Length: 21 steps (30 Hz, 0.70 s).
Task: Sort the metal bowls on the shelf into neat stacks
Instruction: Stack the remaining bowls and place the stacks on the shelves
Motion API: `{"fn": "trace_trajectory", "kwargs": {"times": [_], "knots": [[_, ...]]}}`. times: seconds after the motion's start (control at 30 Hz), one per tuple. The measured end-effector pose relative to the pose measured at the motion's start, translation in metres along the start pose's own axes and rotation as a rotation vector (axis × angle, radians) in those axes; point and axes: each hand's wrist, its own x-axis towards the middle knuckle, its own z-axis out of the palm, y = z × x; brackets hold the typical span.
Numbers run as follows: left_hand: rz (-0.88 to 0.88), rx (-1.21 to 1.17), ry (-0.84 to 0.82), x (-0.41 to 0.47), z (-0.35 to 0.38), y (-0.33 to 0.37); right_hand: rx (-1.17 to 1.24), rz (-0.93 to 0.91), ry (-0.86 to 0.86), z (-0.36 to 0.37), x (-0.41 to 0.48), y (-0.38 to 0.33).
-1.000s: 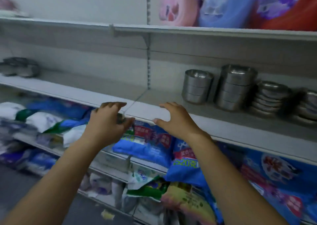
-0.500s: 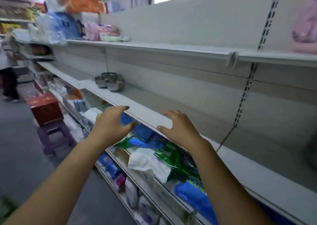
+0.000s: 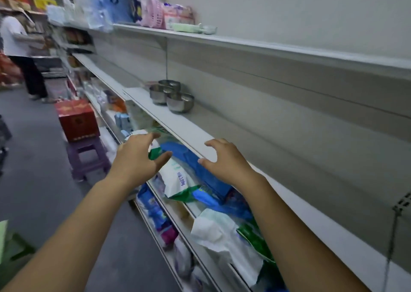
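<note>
A small cluster of loose metal bowls (image 3: 171, 95) sits on the grey middle shelf (image 3: 191, 133), further along it to my left. Both my hands are held out in front of the shelf's front edge, short of the bowls. My left hand (image 3: 139, 160) hovers with fingers spread and slightly bent, holding nothing. My right hand (image 3: 224, 161) is just over the shelf lip, fingers loosely bent, also empty. The tall stacks of bowls seen a moment ago are outside the view.
Bags of goods (image 3: 191, 180) fill the lower shelves. A red box (image 3: 76, 120) stands on a purple stool (image 3: 87, 158) in the aisle. A person (image 3: 20, 53) stands at the far end. The upper shelf (image 3: 244, 44) carries plastic goods.
The view has swung left along the aisle, away from the stacked bowls at the right and toward the loose cluster. Both hands stayed raised and empty near the shelf edge.
</note>
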Motion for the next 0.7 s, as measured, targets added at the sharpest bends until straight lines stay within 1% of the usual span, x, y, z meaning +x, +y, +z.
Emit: {"fn": "trace_trajectory", "kwargs": {"times": [0.13, 0.3, 0.47, 0.57, 0.7], "knots": [[0.005, -0.014, -0.061, 0.037, 0.006, -0.049, 0.015, 0.042, 0.016, 0.028, 0.047, -0.017], [0.081, -0.072, -0.082, 0.098, 0.007, -0.118, 0.058, 0.138, 0.089, 0.067, 0.107, -0.048], [0.111, -0.097, -0.165, 0.152, 0.006, -0.184, 0.240, 0.288, 0.173, 0.094, 0.167, -0.076], [0.122, -0.088, -0.235, 0.177, 0.010, -0.212, 0.289, 0.358, 0.244, 0.111, 0.193, -0.083], [0.143, -0.132, -0.273, 0.202, 0.022, -0.231, 0.260, 0.423, 0.238, 0.131, 0.221, -0.087]]}}
